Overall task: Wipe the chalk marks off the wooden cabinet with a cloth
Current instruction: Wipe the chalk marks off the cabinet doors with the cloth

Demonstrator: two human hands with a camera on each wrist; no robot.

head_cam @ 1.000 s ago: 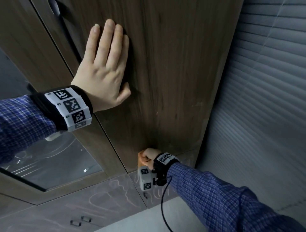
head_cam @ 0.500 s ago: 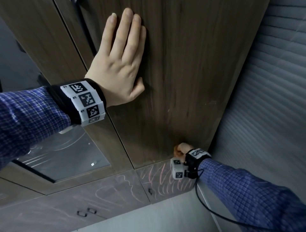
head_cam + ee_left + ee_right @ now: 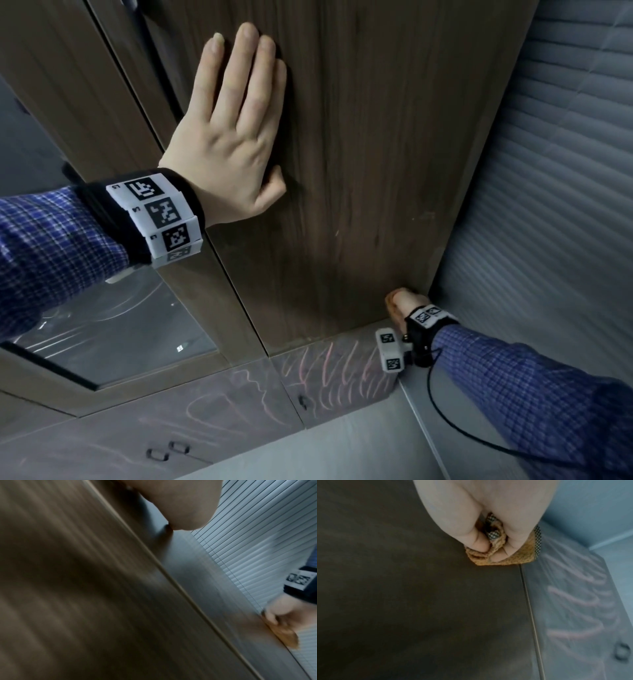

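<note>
Two hands worked the cabinet. Leftmost, the left hand lay flat with straight fingers on the tall wooden door, its grip apart and holding nothing, apparently bracing. Lower right, the right hand had its grip clamped on a bunched orange cloth, pressed against the door's bottom right corner. Pink chalk marks remained on the drawer front just below. Wiping well likely meant firm, overlapping strokes with a clean fold. Ribbed blinds stood just right of the door's edge, so open room lay leftward and downward.
</note>
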